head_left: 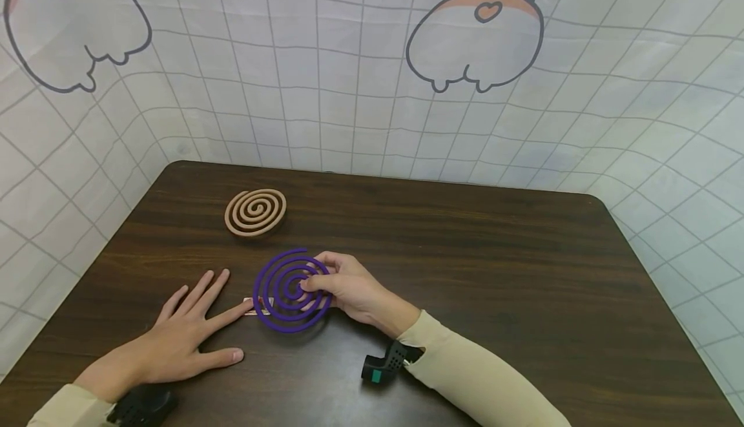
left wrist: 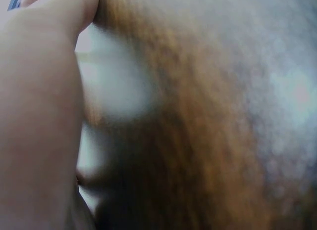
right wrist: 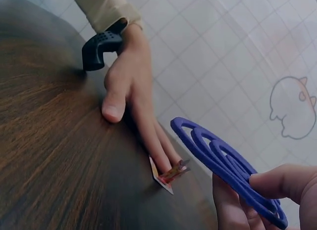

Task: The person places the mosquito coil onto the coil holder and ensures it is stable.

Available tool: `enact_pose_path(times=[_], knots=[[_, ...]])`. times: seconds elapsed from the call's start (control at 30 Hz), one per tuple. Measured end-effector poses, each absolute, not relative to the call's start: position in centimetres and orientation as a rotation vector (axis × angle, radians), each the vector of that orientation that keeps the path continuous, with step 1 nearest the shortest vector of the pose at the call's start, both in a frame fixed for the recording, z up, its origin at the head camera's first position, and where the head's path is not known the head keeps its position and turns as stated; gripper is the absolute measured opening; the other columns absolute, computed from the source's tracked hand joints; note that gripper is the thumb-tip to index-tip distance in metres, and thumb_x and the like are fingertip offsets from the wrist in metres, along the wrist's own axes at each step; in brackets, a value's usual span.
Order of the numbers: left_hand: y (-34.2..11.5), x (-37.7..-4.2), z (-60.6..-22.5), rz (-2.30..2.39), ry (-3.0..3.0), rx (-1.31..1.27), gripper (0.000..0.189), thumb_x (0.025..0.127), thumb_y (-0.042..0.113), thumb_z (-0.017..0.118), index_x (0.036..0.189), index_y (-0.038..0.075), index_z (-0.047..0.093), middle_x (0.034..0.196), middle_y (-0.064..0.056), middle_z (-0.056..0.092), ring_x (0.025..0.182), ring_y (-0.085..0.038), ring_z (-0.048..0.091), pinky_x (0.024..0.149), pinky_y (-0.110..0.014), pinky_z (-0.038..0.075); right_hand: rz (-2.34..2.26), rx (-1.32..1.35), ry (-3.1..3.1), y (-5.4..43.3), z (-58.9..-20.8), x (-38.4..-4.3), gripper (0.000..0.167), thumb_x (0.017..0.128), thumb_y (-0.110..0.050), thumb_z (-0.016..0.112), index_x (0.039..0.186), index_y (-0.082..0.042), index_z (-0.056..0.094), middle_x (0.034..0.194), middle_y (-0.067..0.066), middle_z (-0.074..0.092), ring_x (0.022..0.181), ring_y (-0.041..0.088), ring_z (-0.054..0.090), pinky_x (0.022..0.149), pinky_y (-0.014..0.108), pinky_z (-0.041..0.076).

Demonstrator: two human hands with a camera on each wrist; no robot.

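My right hand (head_left: 354, 291) pinches a purple mosquito coil (head_left: 278, 325) between thumb and fingers, holding it tilted above the table. The thumb lies near the spiral's centre, and the other fingers are behind it, partly hidden. My left hand (head_left: 180, 343) is spread with straight fingers on the tabletop. Its index fingertip presses a small, reddish and pale flat coil stand (head_left: 248, 311), partly covered by the coil in the head view. In the right wrist view a narrow tab rises from this stand (right wrist: 171, 176). Skin and blurred table fill the left wrist view.
A tan mosquito coil (head_left: 256, 212) lies toward the back left of the dark wooden table (head_left: 465, 252). Behind and beside the table hangs a white checked curtain (head_left: 325, 59) with cartoon animals. Black wrist cameras (head_left: 383, 365) sit low by both wrists.
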State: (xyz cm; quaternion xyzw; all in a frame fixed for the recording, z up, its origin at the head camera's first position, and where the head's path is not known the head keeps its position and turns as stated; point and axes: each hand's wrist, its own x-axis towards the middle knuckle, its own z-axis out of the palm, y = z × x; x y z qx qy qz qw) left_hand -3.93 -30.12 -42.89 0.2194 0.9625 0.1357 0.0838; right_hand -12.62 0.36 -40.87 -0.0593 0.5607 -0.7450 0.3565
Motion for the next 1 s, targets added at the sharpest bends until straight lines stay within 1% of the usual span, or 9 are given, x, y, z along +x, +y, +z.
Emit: enact_pose_path(times=[0.2,0.33,0.47,0.6,0.83,1.0], knots=[[-30.1,-4.0,-42.9,0.426,2.855,0.629,0.073,0.093,0.065,0.064,0.156,0.034,0.047,0.177,-0.016,0.002,0.165,-0.036,-0.007,0.117,-0.072,0.008,-1.911,-0.142,1.463,-0.3,-41.0,-12.3,0.02,0.091,0.005,0.068,0.104,-0.008,0.058,0.08,-0.001,0.073,0.063,0.009,0.072,0.055,0.02,0.054],[-30.0,-4.0,-42.9,0.419,2.853,0.603,0.072,0.093,0.065,0.064,0.154,0.029,0.051,0.177,-0.017,0.003,0.165,-0.036,-0.008,0.117,-0.072,0.008,-1.912,-0.128,1.457,-0.9,-41.3,-12.1,0.021,0.09,0.006,0.068,0.098,-0.012,0.059,0.08,-0.002,0.073,0.064,0.009,0.072,0.056,0.021,0.056],[-30.0,-3.9,-43.0,0.417,2.86,0.606,0.072,0.093,0.065,0.064,0.153,0.026,0.054,0.177,-0.016,0.002,0.165,-0.035,-0.008,0.117,-0.073,0.009,-1.909,-0.118,1.442,-1.3,-41.5,-12.0,0.022,0.091,0.007,0.068,0.098,-0.012,0.059,0.08,-0.002,0.073,0.065,0.009,0.072,0.057,0.022,0.056],[-30.0,-3.9,-43.0,0.415,2.867,0.62,0.072,0.093,0.064,0.064,0.152,0.026,0.054,0.177,-0.015,0.001,0.165,-0.034,-0.009,0.117,-0.073,0.01,-1.913,-0.118,1.438,-1.7,-41.6,-11.9,0.021,0.092,0.007,0.067,0.099,-0.011,0.059,0.08,-0.002,0.072,0.065,0.011,0.071,0.057,0.023,0.057],[-30.0,-3.9,-43.1,0.411,2.874,0.624,0.072,0.092,0.065,0.065,0.152,0.026,0.054,0.177,-0.015,0.001,0.165,-0.034,-0.009,0.117,-0.073,0.01,-1.914,-0.125,1.439,-2.4,-41.7,-11.8,0.02,0.092,0.005,0.068,0.097,-0.012,0.059,0.081,-0.003,0.072,0.064,0.01,0.07,0.056,0.021,0.054],[-30.0,-3.9,-43.2,0.415,2.867,0.617,0.073,0.092,0.065,0.065,0.154,0.028,0.052,0.177,-0.014,0.001,0.165,-0.034,-0.01,0.117,-0.073,0.01,-1.922,-0.134,1.432,-2.9,-41.7,-11.8,0.02,0.092,0.006,0.068,0.097,-0.011,0.059,0.081,-0.002,0.073,0.065,0.01,0.07,0.056,0.022,0.056]])
